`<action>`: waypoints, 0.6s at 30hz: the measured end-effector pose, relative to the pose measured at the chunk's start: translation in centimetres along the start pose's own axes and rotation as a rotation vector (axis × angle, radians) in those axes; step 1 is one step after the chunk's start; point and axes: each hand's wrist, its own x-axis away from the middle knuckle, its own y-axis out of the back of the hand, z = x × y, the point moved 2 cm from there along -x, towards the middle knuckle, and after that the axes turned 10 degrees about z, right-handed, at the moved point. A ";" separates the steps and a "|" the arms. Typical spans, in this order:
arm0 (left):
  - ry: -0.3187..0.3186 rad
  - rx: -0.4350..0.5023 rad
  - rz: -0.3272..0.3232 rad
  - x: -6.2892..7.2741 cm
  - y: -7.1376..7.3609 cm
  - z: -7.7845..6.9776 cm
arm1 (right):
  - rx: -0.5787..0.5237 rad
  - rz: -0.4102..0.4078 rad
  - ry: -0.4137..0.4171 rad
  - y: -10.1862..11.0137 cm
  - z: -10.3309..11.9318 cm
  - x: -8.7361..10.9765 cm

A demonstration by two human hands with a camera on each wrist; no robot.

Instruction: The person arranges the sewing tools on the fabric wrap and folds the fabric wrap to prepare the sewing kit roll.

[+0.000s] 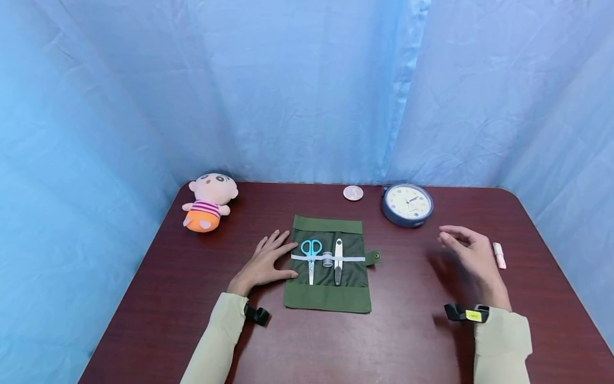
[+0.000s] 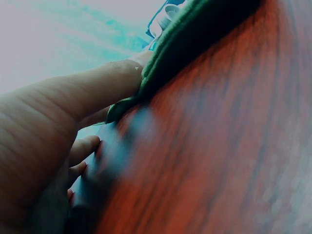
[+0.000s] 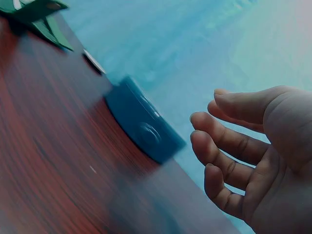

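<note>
An unfolded green fabric pouch [image 1: 328, 300] lies on the table, with a snap tab [image 1: 372, 258] at its right side. Under its white elastic strap sit scissors [image 1: 311, 248] with light-blue handles, a small grey spool [image 1: 328, 260] and a slim white-and-black tool [image 1: 338, 261]. My left hand [image 1: 265, 265] is spread at the pouch's left edge, thumb and index fingertip right at the fabric; the left wrist view shows the thumb by the green edge [image 2: 165, 51]. Off to the right, my right hand [image 1: 472, 257] is raised above the table, fingers loosely bent, holding nothing.
A round blue clock [image 1: 408, 205] stands behind and left of my right hand. Beside that hand lies a small white-and-pink stick [image 1: 499, 255]. A round flat disc [image 1: 353, 193] is near the back edge, a plush doll [image 1: 207, 202] at the back left. Blue curtains [image 1: 297, 96] surround the table.
</note>
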 end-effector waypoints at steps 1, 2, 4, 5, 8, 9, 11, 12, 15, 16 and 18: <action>0.001 -0.002 -0.001 0.0 0.0 0.0 | -0.006 -0.018 -0.002 0.4 -0.2 0.2; 0.001 -0.002 -0.001 0.0 0.0 0.1 | -0.006 -0.037 -0.012 0.9 -0.5 0.4; 0.003 -0.004 0.000 0.0 0.0 0.1 | -0.029 -0.086 -0.045 1.9 -1.1 0.8; 0.001 -0.006 0.001 0.0 0.0 0.1 | -0.036 -0.113 -0.064 2.4 -1.4 1.1; 0.002 -0.007 0.006 -0.1 0.0 0.1 | -0.098 -0.192 -0.117 3.9 -2.3 2.0; 0.001 -0.009 0.007 -0.1 0.1 0.0 | -0.114 -0.221 -0.140 4.4 -2.7 2.2; -0.003 -0.010 0.006 -0.1 0.1 0.0 | -0.197 -0.277 -0.179 5.4 -3.4 2.7; -0.004 -0.009 0.006 -0.1 0.2 0.0 | -0.243 -0.313 -0.207 5.8 -3.7 2.9; -0.003 -0.003 0.007 -0.1 0.2 -0.1 | -0.320 -0.435 -0.323 6.8 -4.8 3.3; -0.002 -0.003 0.006 -0.1 0.2 0.0 | -0.339 -0.475 -0.358 7.1 -5.2 3.4; 0.000 0.000 0.005 -0.1 0.1 0.0 | -0.296 -0.540 -0.434 7.4 -5.8 3.5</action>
